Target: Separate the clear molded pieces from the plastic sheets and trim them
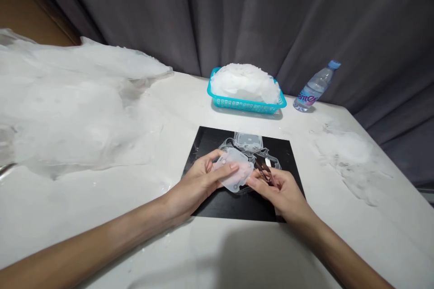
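Note:
My left hand (206,174) is closed on a thin, translucent white sheet piece (233,165) with small round holes, its thumb lying across the face. My right hand (280,189) grips a pair of dark coppery tweezers (266,172), whose tips point up and to the left. Its thumb and a finger meet the right edge of the sheet piece. Beneath both hands lies a black mat (220,205). On the mat, behind the held piece, are clear film scraps (267,153) and another translucent piece (249,140).
A turquoise basket (244,104) heaped with white pieces (244,81) stands behind the mat. To its right is a water bottle (315,88). A large pile of translucent sheets (74,108) covers the left side; a smaller scrap heap (349,151) lies right. A grey curtain (237,18) hangs behind the white table (162,239).

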The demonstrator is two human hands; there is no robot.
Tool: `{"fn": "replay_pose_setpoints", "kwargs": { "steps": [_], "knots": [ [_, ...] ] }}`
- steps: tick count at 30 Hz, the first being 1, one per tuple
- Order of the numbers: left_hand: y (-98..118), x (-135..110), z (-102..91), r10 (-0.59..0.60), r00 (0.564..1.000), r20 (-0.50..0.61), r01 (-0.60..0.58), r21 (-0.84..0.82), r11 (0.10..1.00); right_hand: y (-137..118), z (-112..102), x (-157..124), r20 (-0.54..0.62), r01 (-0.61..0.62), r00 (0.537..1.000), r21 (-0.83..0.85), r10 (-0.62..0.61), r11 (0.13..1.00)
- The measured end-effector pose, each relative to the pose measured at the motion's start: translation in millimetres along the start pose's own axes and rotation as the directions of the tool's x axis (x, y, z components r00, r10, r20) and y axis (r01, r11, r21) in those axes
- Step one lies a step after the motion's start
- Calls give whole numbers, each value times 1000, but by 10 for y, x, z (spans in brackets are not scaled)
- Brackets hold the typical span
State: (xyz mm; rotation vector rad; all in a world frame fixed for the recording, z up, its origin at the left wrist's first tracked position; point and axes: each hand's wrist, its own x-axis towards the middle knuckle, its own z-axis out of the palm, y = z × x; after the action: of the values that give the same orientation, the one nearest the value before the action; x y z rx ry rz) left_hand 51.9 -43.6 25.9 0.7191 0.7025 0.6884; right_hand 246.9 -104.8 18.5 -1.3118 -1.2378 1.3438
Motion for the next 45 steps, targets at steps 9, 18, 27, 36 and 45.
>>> {"fn": "replay_pose_setpoints", "kwargs": {
  "steps": [9, 18, 27, 36, 45],
  "knots": [
    [7, 4, -44, 14, 999, 40, -24, 244, 969, 25, -15, 21, -22, 16, 1000, 5, -16, 1000],
    [6, -8, -44, 51, 994, -98, -20, 294, 956, 123, -47, -1, -62, -30, 997, 148, 39, 989],
    [102, -33, 4, 103, 994, -34, -85, 340, 937, 152, -76, 2, 9, 33, 999, 136, -35, 990],
    [124, -15, -67, 81, 997, 8, -79, 342, 936, 167, -50, -12, 64, -18, 998, 95, 12, 995],
    [166, -24, -22, 132, 991, 35, -136, 352, 926, 125, -29, -26, 0, -38, 999, 111, 38, 993]
  ]
}}
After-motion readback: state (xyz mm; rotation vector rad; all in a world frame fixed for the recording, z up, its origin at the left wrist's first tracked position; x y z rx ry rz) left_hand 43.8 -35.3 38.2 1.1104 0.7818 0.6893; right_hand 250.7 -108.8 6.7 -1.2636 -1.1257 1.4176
